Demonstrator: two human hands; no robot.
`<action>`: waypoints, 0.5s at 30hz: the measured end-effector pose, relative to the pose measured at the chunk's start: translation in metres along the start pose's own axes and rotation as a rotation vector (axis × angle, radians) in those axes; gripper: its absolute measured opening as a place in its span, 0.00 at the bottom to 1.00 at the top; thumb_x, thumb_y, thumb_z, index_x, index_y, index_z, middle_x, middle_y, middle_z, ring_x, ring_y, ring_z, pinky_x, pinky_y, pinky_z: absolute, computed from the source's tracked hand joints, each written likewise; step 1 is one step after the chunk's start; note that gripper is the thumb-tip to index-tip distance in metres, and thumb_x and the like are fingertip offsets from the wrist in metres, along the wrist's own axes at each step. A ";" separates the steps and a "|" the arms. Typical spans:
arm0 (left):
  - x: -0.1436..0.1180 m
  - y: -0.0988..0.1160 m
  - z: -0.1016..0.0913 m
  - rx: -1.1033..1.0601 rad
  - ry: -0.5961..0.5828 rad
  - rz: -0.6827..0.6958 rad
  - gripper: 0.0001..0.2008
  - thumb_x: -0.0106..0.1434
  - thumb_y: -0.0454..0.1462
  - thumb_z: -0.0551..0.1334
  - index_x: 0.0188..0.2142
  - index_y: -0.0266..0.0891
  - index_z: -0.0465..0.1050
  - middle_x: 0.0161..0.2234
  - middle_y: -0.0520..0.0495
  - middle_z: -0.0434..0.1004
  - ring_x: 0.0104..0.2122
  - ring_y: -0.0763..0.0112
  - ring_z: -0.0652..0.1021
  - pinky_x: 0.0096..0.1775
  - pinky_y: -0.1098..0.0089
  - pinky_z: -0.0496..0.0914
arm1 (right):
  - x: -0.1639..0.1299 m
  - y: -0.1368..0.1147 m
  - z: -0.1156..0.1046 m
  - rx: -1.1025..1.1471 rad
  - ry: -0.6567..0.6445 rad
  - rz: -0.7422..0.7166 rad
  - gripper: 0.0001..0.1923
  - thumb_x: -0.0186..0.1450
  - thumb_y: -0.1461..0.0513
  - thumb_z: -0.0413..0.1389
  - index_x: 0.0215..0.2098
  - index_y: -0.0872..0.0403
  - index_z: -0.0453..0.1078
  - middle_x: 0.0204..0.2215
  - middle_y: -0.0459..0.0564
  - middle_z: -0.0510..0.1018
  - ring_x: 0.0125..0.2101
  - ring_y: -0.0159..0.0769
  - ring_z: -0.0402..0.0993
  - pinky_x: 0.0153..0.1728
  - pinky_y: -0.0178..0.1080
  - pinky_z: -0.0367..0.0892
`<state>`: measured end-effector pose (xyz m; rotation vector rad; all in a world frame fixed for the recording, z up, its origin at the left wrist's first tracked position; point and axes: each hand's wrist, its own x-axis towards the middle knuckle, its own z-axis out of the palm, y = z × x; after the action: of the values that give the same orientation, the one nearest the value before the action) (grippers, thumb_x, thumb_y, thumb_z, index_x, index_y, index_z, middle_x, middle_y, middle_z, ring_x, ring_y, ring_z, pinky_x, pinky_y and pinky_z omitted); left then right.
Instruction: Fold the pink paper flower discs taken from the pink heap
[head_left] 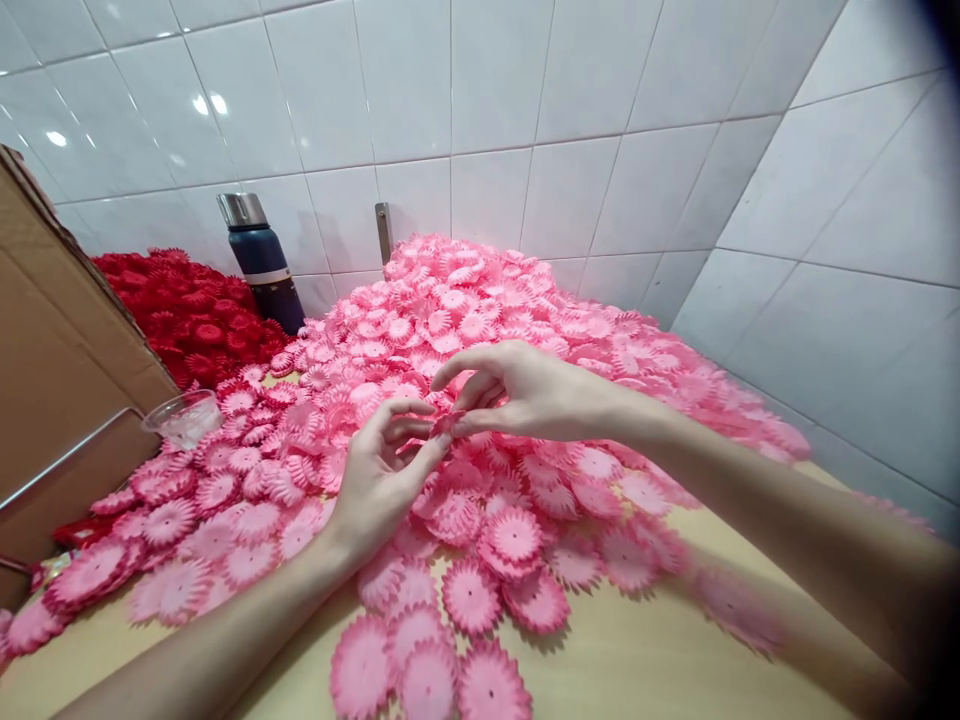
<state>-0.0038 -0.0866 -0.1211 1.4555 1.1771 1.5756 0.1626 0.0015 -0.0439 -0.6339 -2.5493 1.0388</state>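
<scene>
Left hand (pixel 379 480) and right hand (pixel 517 390) meet fingertip to fingertip, both pinched on one small pink scalloped paper flower piece (pixel 448 422) held just above the big heap of matching pink flower discs (pixel 480 320) on the tan tabletop (pixel 615 660).

Flask (pixel 260 262) stands behind flower heap (pixel 480 330) (box (pixel 52 380) left).

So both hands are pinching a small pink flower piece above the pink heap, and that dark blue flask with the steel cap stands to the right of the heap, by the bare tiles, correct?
Not quite. In the head view the dark blue flask with the steel cap stands to the left of the heap of pink fabric flower pieces, between it and the red flower pile. The left hand and right hand do pinch a small pink flower piece.
</scene>
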 end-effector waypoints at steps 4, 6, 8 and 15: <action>0.001 -0.001 0.001 0.020 0.036 0.020 0.10 0.60 0.33 0.66 0.41 0.40 0.70 0.38 0.51 0.74 0.39 0.72 0.76 0.40 0.74 0.73 | 0.000 0.000 0.001 -0.011 0.026 -0.028 0.09 0.62 0.67 0.58 0.42 0.57 0.72 0.34 0.50 0.82 0.34 0.35 0.79 0.33 0.35 0.72; 0.002 -0.002 0.000 0.037 0.021 0.033 0.07 0.62 0.33 0.65 0.40 0.39 0.71 0.38 0.51 0.74 0.39 0.73 0.76 0.40 0.74 0.73 | 0.001 0.001 0.001 -0.045 0.039 -0.064 0.08 0.61 0.66 0.59 0.40 0.56 0.72 0.34 0.51 0.82 0.34 0.35 0.79 0.33 0.35 0.72; 0.002 -0.002 0.000 0.046 -0.001 0.033 0.04 0.62 0.32 0.64 0.38 0.39 0.73 0.37 0.51 0.75 0.37 0.73 0.76 0.40 0.74 0.73 | 0.002 0.003 0.002 -0.051 0.041 -0.101 0.07 0.59 0.65 0.61 0.38 0.56 0.72 0.34 0.51 0.81 0.34 0.35 0.78 0.33 0.35 0.72; 0.000 0.001 -0.001 0.073 -0.002 0.004 0.03 0.62 0.33 0.63 0.37 0.38 0.74 0.36 0.50 0.75 0.36 0.72 0.76 0.39 0.74 0.72 | 0.003 0.011 0.007 -0.040 0.067 -0.115 0.09 0.60 0.69 0.57 0.39 0.55 0.66 0.24 0.44 0.76 0.25 0.30 0.72 0.25 0.32 0.66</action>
<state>-0.0051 -0.0875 -0.1200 1.5068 1.2430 1.5474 0.1604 0.0063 -0.0564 -0.5170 -2.5216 0.9153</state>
